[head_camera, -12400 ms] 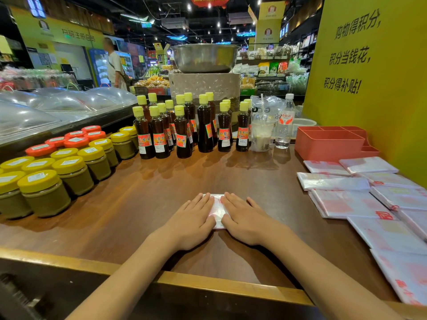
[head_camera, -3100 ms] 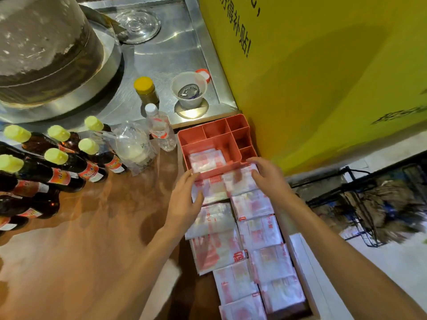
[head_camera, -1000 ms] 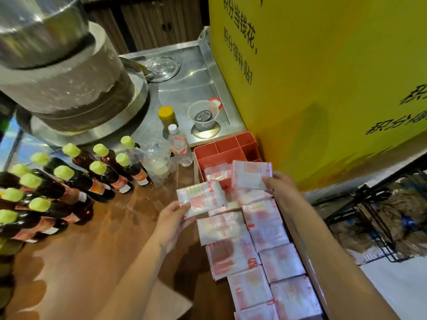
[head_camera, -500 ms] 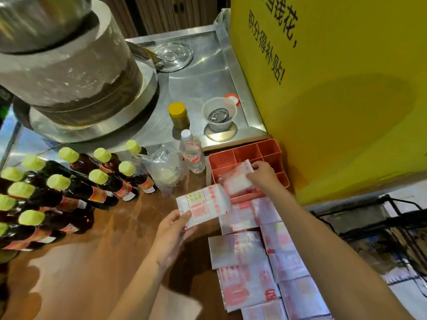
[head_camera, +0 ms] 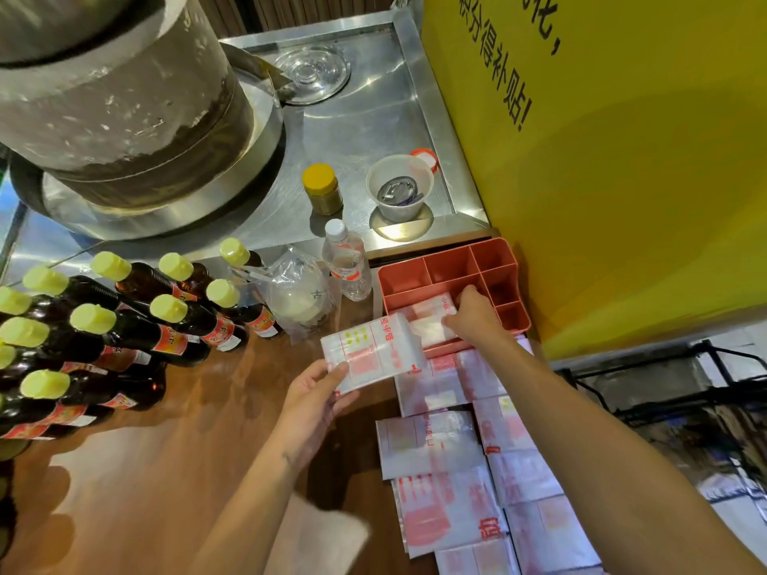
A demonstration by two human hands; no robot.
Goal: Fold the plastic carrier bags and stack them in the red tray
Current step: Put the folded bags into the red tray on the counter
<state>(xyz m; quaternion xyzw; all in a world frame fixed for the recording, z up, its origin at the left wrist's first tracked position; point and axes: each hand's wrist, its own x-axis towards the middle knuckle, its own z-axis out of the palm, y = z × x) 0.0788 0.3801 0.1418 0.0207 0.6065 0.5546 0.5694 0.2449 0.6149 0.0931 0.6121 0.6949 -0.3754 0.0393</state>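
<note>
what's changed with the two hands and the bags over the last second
The right hand has carried its folded bag forward and down into the red tray's large compartment, onto the bags already there, and still has its fingers on it. The left hand still grips the other folded bag above the counter. The bags laid out on the counter have not moved.

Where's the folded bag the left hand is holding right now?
In the head view, the folded bag is pinched by the left hand above the wooden counter, just left of the red tray.
</note>
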